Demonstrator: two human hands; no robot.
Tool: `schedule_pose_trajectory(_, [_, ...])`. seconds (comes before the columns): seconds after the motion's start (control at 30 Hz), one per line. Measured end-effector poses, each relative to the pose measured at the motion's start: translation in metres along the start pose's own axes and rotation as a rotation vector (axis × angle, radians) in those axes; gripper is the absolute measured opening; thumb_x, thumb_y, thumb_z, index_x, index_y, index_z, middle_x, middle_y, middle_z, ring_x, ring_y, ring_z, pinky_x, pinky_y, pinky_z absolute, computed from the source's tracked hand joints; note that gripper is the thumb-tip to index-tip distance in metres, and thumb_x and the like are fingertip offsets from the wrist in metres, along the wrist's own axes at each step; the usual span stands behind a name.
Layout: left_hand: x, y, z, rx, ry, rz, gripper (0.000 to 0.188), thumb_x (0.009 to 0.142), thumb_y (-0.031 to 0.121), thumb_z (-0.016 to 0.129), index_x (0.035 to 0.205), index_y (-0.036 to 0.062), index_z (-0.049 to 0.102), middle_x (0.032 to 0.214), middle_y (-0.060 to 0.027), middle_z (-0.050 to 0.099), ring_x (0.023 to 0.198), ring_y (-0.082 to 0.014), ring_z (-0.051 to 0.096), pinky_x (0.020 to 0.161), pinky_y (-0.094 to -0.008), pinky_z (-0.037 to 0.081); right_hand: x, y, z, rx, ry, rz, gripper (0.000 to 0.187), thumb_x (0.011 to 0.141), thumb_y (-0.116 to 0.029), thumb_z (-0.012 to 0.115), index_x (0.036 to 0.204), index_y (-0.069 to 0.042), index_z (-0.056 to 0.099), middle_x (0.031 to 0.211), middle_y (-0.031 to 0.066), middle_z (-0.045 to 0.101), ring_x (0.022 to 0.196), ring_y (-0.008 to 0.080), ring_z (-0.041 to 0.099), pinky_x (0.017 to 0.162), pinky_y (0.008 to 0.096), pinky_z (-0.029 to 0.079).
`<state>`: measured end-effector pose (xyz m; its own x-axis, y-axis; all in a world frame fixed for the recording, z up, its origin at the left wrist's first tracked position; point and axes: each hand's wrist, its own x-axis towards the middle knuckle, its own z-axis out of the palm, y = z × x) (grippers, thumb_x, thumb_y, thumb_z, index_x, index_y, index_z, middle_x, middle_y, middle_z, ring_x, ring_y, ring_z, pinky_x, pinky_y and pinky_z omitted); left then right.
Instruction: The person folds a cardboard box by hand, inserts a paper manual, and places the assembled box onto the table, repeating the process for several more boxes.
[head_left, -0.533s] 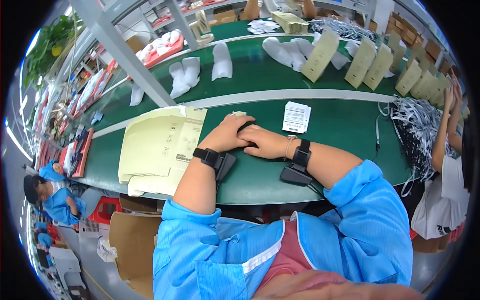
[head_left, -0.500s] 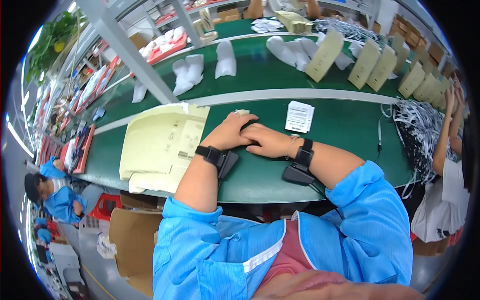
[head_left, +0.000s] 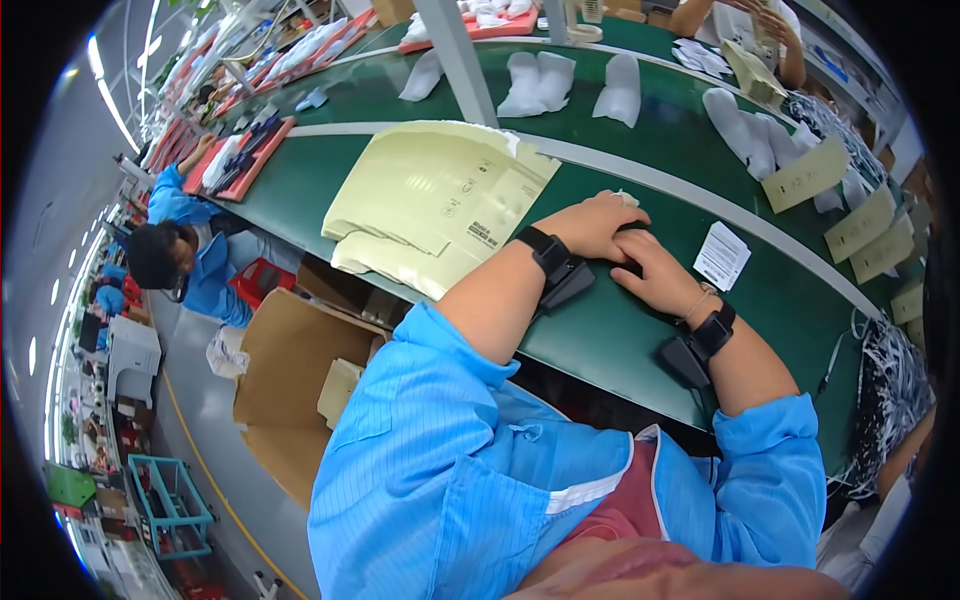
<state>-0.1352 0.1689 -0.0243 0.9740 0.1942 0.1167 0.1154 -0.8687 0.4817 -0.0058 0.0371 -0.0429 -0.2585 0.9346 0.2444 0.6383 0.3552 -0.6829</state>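
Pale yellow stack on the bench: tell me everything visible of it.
The pale yellow stack looks like thin card: several broad sheets, piled flat, their near edges uneven and stepped. Small dark printed symbols and markings show toward its right side; a whitish, ragged-looking strip shows along the far edge. It lies on the green bench, left of the left hand. The left forearm hides its near right part; contact there can't be told.

The work jacket [head_left: 410, 500] is light blue, finely striped in darker blue; the shirt [head_left: 618, 500] is dusty red. Wrist straps [head_left: 543, 252] are black. The bench top [head_left: 600, 345] is dark green; card sheets [head_left: 420, 190] are pale yellow with dark printing; the leaflets [head_left: 722, 257], white with black print.
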Motion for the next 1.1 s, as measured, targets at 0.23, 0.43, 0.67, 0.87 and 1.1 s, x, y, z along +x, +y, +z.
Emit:
schedule_pose_trajectory(0.23, [0.0004,-0.0051,0.0021,0.008,-0.003,-0.014,0.060,0.067,0.022,0.070,0.122,0.0093,0.053,0.112,-0.0150,0.058,0.110,-0.0348,0.046,0.094,-0.0412,0.041,0.0002,0.0043,0.0035,-0.034,0.025,-0.018,0.039,0.081,-0.009,0.062,0.117,-0.003,0.051,0.114,0.0143,0.052,0.112,0.0308,0.044,0.097,0.0368,0.037])
schedule_pose_trajectory(0.43, [0.0002,-0.0022,0.0036,0.005,-0.009,-0.026,0.060,0.066,0.022,0.070,0.123,0.0099,0.053,0.113,-0.0158,0.059,0.110,-0.0359,0.046,0.094,-0.0421,0.041,-0.0010,0.0026,0.0016,-0.052,0.011,-0.011,0.037,0.081,-0.009,0.063,0.115,-0.002,0.051,0.115,0.0143,0.051,0.111,0.0304,0.045,0.097,0.0364,0.037])
schedule_pose_trajectory(0.67, [-0.0024,-0.0023,0.0035,0.029,0.015,-0.007,0.060,0.066,0.023,0.070,0.123,0.0093,0.053,0.109,-0.0150,0.059,0.108,-0.0339,0.047,0.093,-0.0414,0.042,0.0001,0.0015,0.0022,-0.046,0.001,-0.022,0.036,0.081,-0.009,0.062,0.114,0.000,0.050,0.116,0.0144,0.050,0.111,0.0295,0.046,0.097,0.0349,0.037])
schedule_pose_trajectory(0.87, [-0.0034,0.0009,0.0013,0.036,0.013,-0.015,0.061,0.067,0.024,0.071,0.123,0.0087,0.053,0.106,-0.0139,0.059,0.108,-0.0323,0.047,0.093,-0.0404,0.042,0.0002,0.0022,0.0011,-0.065,0.005,-0.019,0.036,0.081,-0.008,0.062,0.114,0.001,0.050,0.118,0.0146,0.049,0.111,0.0294,0.046,0.097,0.0340,0.037])
schedule_pose_trajectory(1.1, [-0.0049,0.0016,0.0011,0.020,0.014,-0.012,0.061,0.067,0.025,0.071,0.123,0.0088,0.053,0.107,-0.0141,0.058,0.110,-0.0323,0.047,0.093,-0.0399,0.041,0.0005,0.0031,0.0022,-0.076,0.001,-0.018,0.039,0.081,-0.008,0.062,0.116,0.001,0.049,0.119,0.0149,0.048,0.113,0.0295,0.046,0.098,0.0343,0.037])
